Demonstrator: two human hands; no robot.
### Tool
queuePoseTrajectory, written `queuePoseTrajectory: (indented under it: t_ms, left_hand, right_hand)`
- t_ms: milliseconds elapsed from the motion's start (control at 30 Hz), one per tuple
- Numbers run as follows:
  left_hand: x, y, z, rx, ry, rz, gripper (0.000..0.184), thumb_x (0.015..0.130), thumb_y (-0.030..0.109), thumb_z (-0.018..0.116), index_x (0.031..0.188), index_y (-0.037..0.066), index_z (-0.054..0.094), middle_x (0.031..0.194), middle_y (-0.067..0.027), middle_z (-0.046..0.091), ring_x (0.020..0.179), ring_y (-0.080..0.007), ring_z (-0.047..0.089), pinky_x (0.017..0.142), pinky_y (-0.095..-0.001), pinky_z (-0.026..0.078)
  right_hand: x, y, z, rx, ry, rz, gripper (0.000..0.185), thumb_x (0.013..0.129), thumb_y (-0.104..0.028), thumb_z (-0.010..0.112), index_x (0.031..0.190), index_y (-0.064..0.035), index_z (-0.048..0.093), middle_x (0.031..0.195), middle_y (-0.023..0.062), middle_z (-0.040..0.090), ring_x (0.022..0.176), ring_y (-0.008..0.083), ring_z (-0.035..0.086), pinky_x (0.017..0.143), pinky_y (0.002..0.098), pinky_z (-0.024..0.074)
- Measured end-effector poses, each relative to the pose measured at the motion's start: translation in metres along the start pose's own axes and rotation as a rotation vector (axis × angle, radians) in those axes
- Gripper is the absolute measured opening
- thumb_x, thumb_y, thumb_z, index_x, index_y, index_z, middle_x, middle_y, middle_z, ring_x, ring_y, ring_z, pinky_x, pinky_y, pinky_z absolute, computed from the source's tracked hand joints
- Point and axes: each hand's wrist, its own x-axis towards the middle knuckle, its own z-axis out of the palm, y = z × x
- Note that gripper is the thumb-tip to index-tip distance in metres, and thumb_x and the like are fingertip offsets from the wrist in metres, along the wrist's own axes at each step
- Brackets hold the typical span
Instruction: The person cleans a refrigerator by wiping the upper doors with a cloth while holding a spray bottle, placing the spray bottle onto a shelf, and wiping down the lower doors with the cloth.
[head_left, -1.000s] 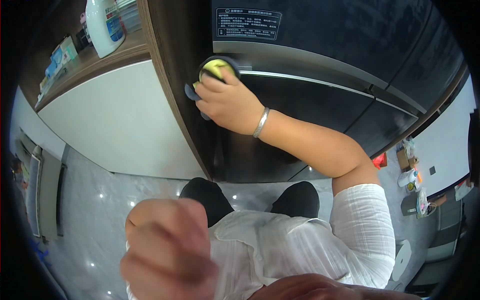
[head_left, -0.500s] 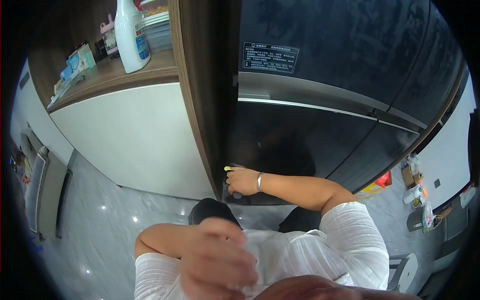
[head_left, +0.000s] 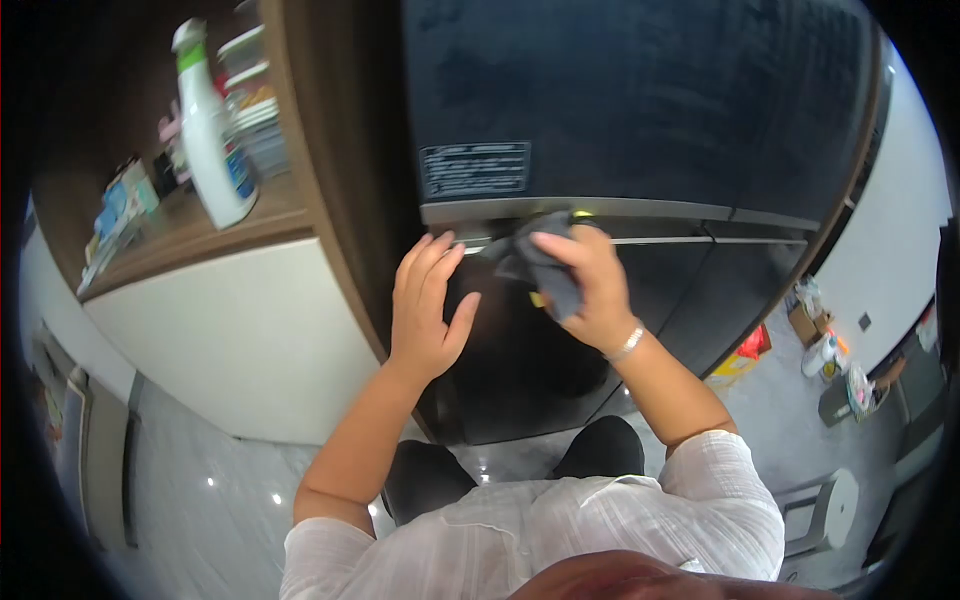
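A dark refrigerator (head_left: 640,110) with glossy doors fills the middle of the view, a printed label on its upper door. My right hand (head_left: 597,285), with a bracelet at the wrist, grips a grey cloth (head_left: 548,265) with yellow edging. The cloth is against the grooved handle strip between the upper and lower doors, and part of it is hidden by my fingers. My left hand (head_left: 430,305) is open, fingers spread, by the left end of that strip near the refrigerator's edge. Whether its fingertips touch the surface I cannot tell.
At left stands a wooden cabinet with a white door (head_left: 220,340). A white spray bottle (head_left: 212,140), slightly blurred, and stacked plastic containers (head_left: 258,120) are on its shelf. A yellow box (head_left: 738,365), a bin (head_left: 850,395) and a white stool (head_left: 835,510) are on the right.
My right hand with the cloth has risen from low on the lower door to the handle strip. My left hand has reached forward from near my chest. The view has shifted.
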Motion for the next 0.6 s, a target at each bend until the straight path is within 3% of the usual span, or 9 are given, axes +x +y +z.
queuePoseTrajectory:
  t_ms: [67, 167, 267, 400, 500, 600]
  left_hand:
    - [-0.003, -0.003, 0.012, 0.077, 0.026, 0.024, 0.052, 0.088, 0.009, 0.065, 0.138, 0.0, 0.053, 0.142, -0.0194, 0.054, 0.136, -0.041, 0.046, 0.115, -0.0484, 0.033]
    - [-0.004, -0.002, 0.014, 0.118, 0.06, 0.035, 0.051, 0.087, 0.013, 0.066, 0.136, 0.0, 0.056, 0.139, -0.0199, 0.057, 0.133, -0.044, 0.049, 0.113, -0.0502, 0.036]
    - [-0.003, -0.008, 0.015, 0.135, 0.059, 0.059, 0.047, 0.09, 0.016, 0.064, 0.133, -0.002, 0.058, 0.136, -0.0204, 0.058, 0.13, -0.0445, 0.05, 0.112, -0.0511, 0.036]
    - [-0.005, -0.013, 0.02, 0.172, 0.059, 0.068, 0.048, 0.09, 0.018, 0.062, 0.133, -0.004, 0.057, 0.136, -0.022, 0.057, 0.131, -0.0455, 0.048, 0.112, -0.0523, 0.034]
    - [-0.01, -0.015, 0.026, 0.202, 0.061, 0.064, 0.054, 0.091, 0.02, 0.061, 0.138, -0.005, 0.052, 0.14, -0.0238, 0.053, 0.135, -0.0456, 0.044, 0.114, -0.0523, 0.031]
    - [-0.011, -0.014, 0.029, 0.218, 0.073, 0.087, 0.053, 0.099, 0.024, 0.056, 0.142, -0.005, 0.049, 0.146, -0.0225, 0.049, 0.139, -0.0423, 0.041, 0.117, -0.0494, 0.029]
  right_hand:
    - [-0.01, 0.01, 0.011, -0.18, -0.089, 0.007, 0.07, 0.067, -0.007, 0.078, 0.133, -0.0181, 0.06, 0.123, 0.0092, 0.062, 0.108, 0.0318, 0.056, 0.092, 0.0469, 0.0401]
    - [-0.005, 0.005, 0.015, -0.141, -0.052, 0.097, 0.067, 0.07, -0.011, 0.078, 0.134, -0.0183, 0.059, 0.125, 0.0087, 0.061, 0.108, 0.0313, 0.056, 0.092, 0.0478, 0.0401]
    - [-0.01, 0.016, 0.018, -0.127, 0.007, 0.029, 0.065, 0.068, -0.009, 0.078, 0.13, -0.0161, 0.062, 0.122, 0.0093, 0.062, 0.105, 0.0322, 0.056, 0.089, 0.0445, 0.0396]
    - [-0.029, 0.035, -0.035, -0.278, -0.046, 0.176, 0.066, 0.061, -0.01, 0.079, 0.125, -0.0158, 0.063, 0.114, 0.0094, 0.062, 0.107, 0.0323, 0.056, 0.097, 0.0505, 0.035]
    - [-0.061, 0.068, -0.076, -0.405, 0.076, 0.16, 0.057, 0.063, -0.01, 0.075, 0.119, -0.0133, 0.066, 0.114, 0.0098, 0.062, 0.102, 0.0314, 0.057, 0.101, 0.0496, 0.0327]
    - [-0.075, 0.087, -0.107, -0.486, 0.131, 0.175, 0.048, 0.066, -0.01, 0.075, 0.114, -0.0146, 0.065, 0.11, 0.0069, 0.063, 0.101, 0.0285, 0.059, 0.102, 0.0483, 0.0321]
